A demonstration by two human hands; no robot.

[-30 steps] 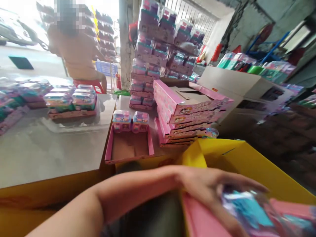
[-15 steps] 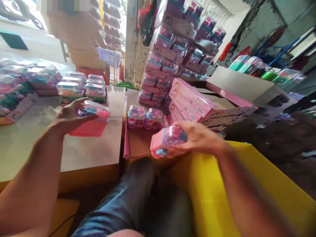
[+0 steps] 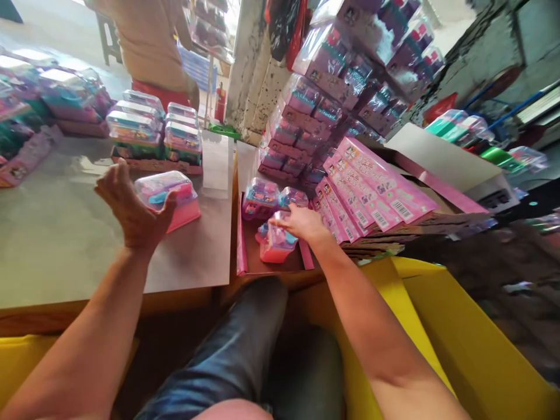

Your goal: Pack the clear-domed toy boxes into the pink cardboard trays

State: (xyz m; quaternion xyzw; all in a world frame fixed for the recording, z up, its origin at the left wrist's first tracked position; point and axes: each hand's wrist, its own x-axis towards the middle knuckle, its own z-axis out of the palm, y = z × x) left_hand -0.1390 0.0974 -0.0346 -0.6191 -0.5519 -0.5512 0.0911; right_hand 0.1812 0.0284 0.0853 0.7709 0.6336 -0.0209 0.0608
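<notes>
While the R hand (image 3: 306,223) grips a clear-lidded pink plastic container (image 3: 278,248) from above, in the front part of an open pink-sided cardboard tray (image 3: 241,248), the L hand (image 3: 136,214) is spread wide, thumb by a see-through-topped pink plastic box (image 3: 182,213) on the pale glossy tabletop (image 3: 188,265); can't tell if it's touching. Progress-wise, two see-through purple plastic containers (image 3: 261,199) sit side by side at the tray's back, so that row looks done; w/ the gripped one in front, I'd call it part-filled, approx. halfway or more. Brown floor shows to its L, & the box is outside the tray. Behind the box, a low pink cardboard display tray (image 3: 161,167) looks full. On the R: stacked pink printed cardboard trays (image 3: 376,186) & a big yellow box (image 3: 472,326), contents n/a to view.
</notes>
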